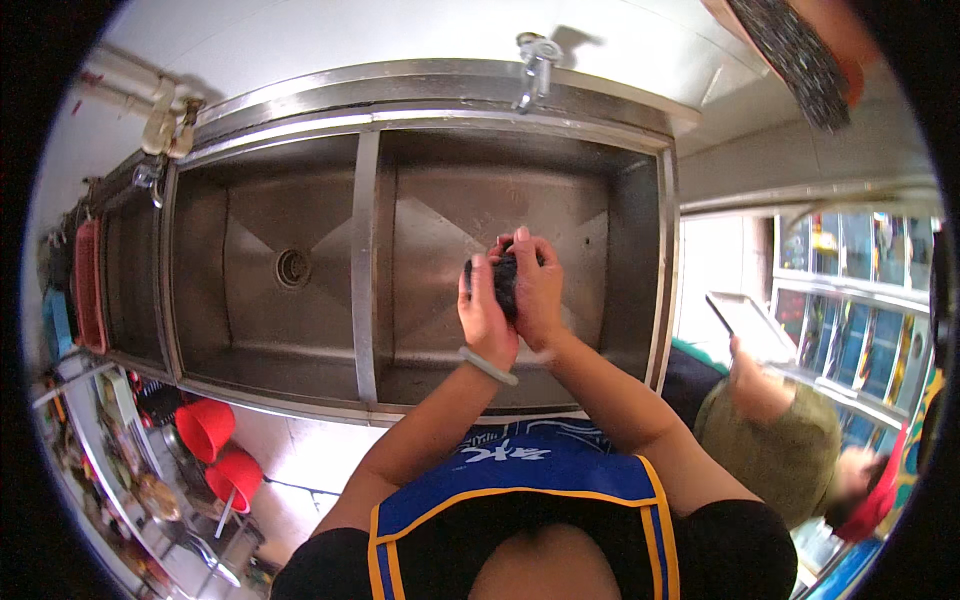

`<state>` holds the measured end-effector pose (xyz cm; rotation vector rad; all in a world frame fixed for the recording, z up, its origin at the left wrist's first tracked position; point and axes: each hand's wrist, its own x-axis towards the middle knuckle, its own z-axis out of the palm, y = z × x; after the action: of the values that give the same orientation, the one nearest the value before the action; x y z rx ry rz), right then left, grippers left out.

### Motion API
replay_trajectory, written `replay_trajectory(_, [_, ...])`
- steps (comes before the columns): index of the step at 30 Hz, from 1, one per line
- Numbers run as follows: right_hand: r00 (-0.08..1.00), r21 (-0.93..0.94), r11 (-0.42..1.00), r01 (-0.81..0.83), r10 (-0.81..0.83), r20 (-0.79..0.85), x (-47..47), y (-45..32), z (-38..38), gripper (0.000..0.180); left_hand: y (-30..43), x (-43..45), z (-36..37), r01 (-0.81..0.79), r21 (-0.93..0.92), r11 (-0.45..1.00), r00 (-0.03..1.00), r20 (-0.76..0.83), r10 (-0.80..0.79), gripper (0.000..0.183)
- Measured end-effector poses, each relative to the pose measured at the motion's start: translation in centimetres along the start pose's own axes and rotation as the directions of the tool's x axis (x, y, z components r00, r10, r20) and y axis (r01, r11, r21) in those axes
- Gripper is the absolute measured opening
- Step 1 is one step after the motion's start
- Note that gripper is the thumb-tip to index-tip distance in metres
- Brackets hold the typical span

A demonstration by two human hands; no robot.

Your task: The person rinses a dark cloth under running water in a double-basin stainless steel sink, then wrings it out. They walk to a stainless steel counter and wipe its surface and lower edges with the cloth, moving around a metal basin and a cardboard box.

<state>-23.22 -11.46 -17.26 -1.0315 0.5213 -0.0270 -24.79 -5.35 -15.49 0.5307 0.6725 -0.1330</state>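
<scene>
Both my hands press around a dark, crumpled item, perhaps a cloth or scrubber, over the right-hand stainless steel sink basin. My left hand is on its left side, with a pale bangle at the wrist. On the other side my right hand curls its fingers over the top of it. Part of the item is hidden by the fingers. A chrome tap is mounted on the wall behind the basin.
The left basin has a round drain. Red containers stand beside a cluttered shelf at lower left. A pink basket is at far left. On the right, another person holds a flat, pale tray-like thing.
</scene>
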Motion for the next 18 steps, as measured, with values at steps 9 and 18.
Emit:
replay_trajectory(9, [0.081, -0.195, -0.2, 0.96, -0.469, 0.879, -3.6, -5.0, 0.2, 0.017, 5.6, 1.6, 0.7, 0.438, 0.603, 0.667, 0.732, 0.191, -0.654, 0.021])
replay_trajectory(18, [-0.251, 0.286, -0.498, 0.819, 0.138, 0.958, -4.0, -1.8, -1.5, 0.016, 2.9, 5.9, 4.7, 0.49, 0.871, -0.026, 0.297, -0.195, -0.935, 0.027])
